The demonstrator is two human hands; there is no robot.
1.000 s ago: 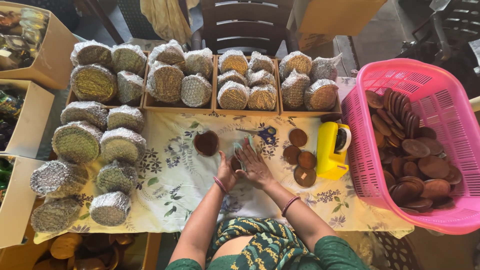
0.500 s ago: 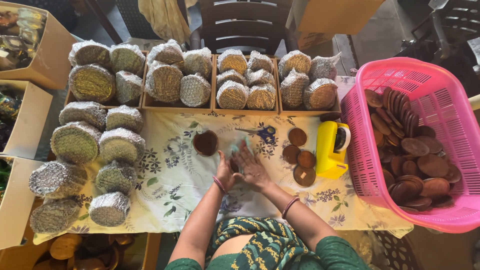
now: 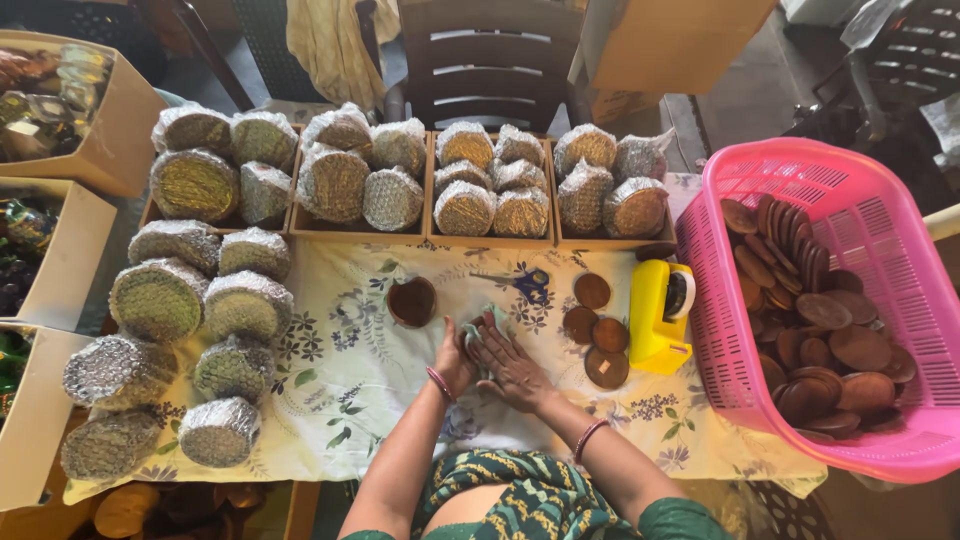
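I'm watching both hands meet over the floral cloth point(image 3: 330, 385) on the desk, just left of the yellow tape dispenser point(image 3: 655, 315). The right hand point(image 3: 515, 365) lies flat, fingers spread, pressing down on a small green cloth point(image 3: 487, 322). The left hand point(image 3: 455, 358) is curled against the same green cloth from the side; I can't tell whether it truly grips it, as the right hand covers most of it.

Compared with a second ago, the hands have drawn a little closer together, and the green cloth now shows at the fingertips, where before I saw only something dark between the palms. Nothing else has shifted.

The dark heart-shaped dish point(image 3: 412, 301) sits further left of the dispenser, apart from the hands. Four round brown discs point(image 3: 592, 330) lie between the hands and the dispenser. Blue-handled scissors point(image 3: 528, 283) lie just beyond the hands. Right of the dispenser, the pink basket point(image 3: 800, 180) holds many more brown discs. Foil-wrapped bundles point(image 3: 330, 180) fill the wooden trays behind.
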